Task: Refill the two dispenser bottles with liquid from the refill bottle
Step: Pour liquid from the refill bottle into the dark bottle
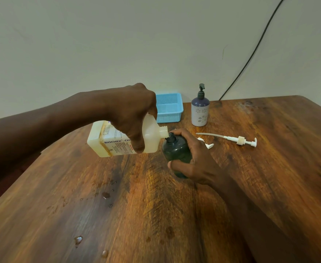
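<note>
Pouring's the step in hand, by the look of it. Left hand (131,118) is wrapped over the top of the refill bottle (121,138), fingers closed round its body, tipping it nearly flat so its open neck sits right against the mouth of the dark green dispenser bottle (176,150). Right hand (195,160) is closed around that green bottle, steadying it on the worktop (232,186) and leaning it a bit toward the spout, I'd guess so the two small openings line up.

Refill bottle is cloudy white plastic; can't really tell how much is left in it, and the green one is too dark to read a level. No stream visible either, the necks are too close.

Second dispenser bottle (200,109), pale with a floral print, stands upright further back with its dark pump on, so it's either done or waiting. Blue basket (170,108) beside it looks empty. White pump (239,139) lies on its side to the right, well apart, and another white piece peeks out behind the right hand.

Droplets (105,195) on the near worktop, so spills are a real risk.
</note>
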### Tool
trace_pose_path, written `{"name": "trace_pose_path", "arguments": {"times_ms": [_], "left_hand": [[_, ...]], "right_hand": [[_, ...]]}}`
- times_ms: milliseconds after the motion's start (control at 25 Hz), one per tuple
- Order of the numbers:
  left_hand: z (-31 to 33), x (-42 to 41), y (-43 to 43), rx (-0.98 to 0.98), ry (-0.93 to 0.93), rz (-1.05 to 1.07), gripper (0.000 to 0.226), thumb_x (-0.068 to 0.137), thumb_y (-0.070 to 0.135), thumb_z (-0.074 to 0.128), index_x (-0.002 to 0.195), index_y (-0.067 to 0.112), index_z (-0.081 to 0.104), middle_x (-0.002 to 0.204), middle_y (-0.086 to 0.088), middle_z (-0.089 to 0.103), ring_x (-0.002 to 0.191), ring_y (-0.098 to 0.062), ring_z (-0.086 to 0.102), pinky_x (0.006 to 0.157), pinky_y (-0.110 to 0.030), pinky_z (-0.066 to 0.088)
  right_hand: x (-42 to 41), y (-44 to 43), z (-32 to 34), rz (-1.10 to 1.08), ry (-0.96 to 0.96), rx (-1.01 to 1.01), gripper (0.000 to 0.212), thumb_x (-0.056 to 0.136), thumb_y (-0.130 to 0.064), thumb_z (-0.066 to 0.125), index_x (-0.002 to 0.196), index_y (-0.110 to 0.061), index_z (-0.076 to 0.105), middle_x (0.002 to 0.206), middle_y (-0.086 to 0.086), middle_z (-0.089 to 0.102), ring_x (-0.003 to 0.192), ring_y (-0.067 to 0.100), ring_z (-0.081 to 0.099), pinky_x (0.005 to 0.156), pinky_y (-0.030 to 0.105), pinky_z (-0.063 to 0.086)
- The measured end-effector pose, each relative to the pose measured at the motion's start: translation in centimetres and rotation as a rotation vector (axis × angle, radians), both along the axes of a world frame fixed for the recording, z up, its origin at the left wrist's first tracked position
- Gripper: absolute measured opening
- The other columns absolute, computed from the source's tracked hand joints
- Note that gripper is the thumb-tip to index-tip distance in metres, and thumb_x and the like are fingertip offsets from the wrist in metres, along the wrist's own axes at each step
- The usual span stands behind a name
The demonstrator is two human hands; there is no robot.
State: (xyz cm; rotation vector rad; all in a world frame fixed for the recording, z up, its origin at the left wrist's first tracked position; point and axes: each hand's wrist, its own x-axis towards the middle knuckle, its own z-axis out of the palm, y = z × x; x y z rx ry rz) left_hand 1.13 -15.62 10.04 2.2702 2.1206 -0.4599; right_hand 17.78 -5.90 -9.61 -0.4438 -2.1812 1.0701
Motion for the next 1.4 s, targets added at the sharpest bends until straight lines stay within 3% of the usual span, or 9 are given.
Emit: {"name": "trace_pose_path", "arguments": {"times_ms": [200,320,480,760,1080,1280,1400], "left_hand": [[0.09,0.19,0.18,-0.016,0.022,0.009,0.086,0.062,0.057,0.09,0.138,0.026,0.061,0.119,0.013,0.063,0.07,-0.001,0.047,0.086,-0.018,0.04],[0.12,0.27,0.2,-0.035,0.026,-0.002,0.083,0.064,0.056,0.089,0.136,0.026,0.061,0.127,0.01,0.066,0.084,-0.009,0.056,0.085,-0.017,0.039],[0.14,0.27,0.25,-0.037,0.022,0.004,0.084,0.065,0.056,0.089,0.138,0.026,0.059,0.124,0.012,0.063,0.092,-0.009,0.052,0.078,-0.012,0.038],[0.41,0.44,0.34,-0.037,0.032,-0.024,0.08,0.064,0.054,0.091,0.134,0.027,0.062,0.107,0.019,0.058,0.067,0.002,0.05,0.06,0.003,0.035],[0.21,0.42,0.61,-0.047,0.027,-0.018,0.08,0.065,0.054,0.09,0.134,0.025,0.061,0.109,0.017,0.058,0.065,0.007,0.045,0.069,0.001,0.027],[0.28,0.44,0.61,-0.054,0.03,-0.014,0.08,0.066,0.054,0.09,0.135,0.025,0.061,0.117,0.012,0.065,0.066,0.004,0.047,0.069,-0.003,0.032],[0.23,0.3,0.74,-0.047,0.029,-0.005,0.081,0.064,0.056,0.09,0.134,0.025,0.061,0.107,0.017,0.057,0.067,0.003,0.046,0.076,-0.008,0.038]], "right_hand": [[0.01,0.06,-0.1,0.002,-0.012,-0.013,0.072,0.068,-0.047,0.074,0.134,-0.039,0.046,0.124,-0.009,0.061,0.111,0.013,0.061,0.094,0.04,0.057],[0.02,0.12,-0.2,0.003,-0.018,-0.016,0.071,0.07,-0.042,0.076,0.134,-0.039,0.046,0.125,-0.011,0.061,0.112,0.011,0.06,0.095,0.038,0.057],[0.0,0.14,-0.21,0.007,-0.011,-0.009,0.07,0.071,-0.037,0.078,0.133,-0.039,0.046,0.123,-0.012,0.061,0.111,0.01,0.06,0.093,0.035,0.057],[0.05,0.01,-0.13,0.008,-0.003,-0.005,0.069,0.07,-0.041,0.076,0.133,-0.039,0.047,0.123,-0.011,0.062,0.11,0.01,0.061,0.094,0.037,0.057],[0.07,-0.02,-0.07,0.004,0.001,0.002,0.069,0.069,-0.041,0.076,0.132,-0.037,0.048,0.122,-0.011,0.062,0.11,0.01,0.061,0.093,0.041,0.057],[0.11,-0.03,-0.04,0.008,-0.001,-0.001,0.07,0.068,-0.046,0.075,0.132,-0.036,0.049,0.12,-0.011,0.062,0.109,0.01,0.062,0.093,0.042,0.057],[0.14,-0.07,0.01,0.004,-0.003,-0.003,0.069,0.069,-0.044,0.076,0.132,-0.037,0.049,0.121,-0.011,0.063,0.109,0.011,0.062,0.093,0.042,0.057]]}}
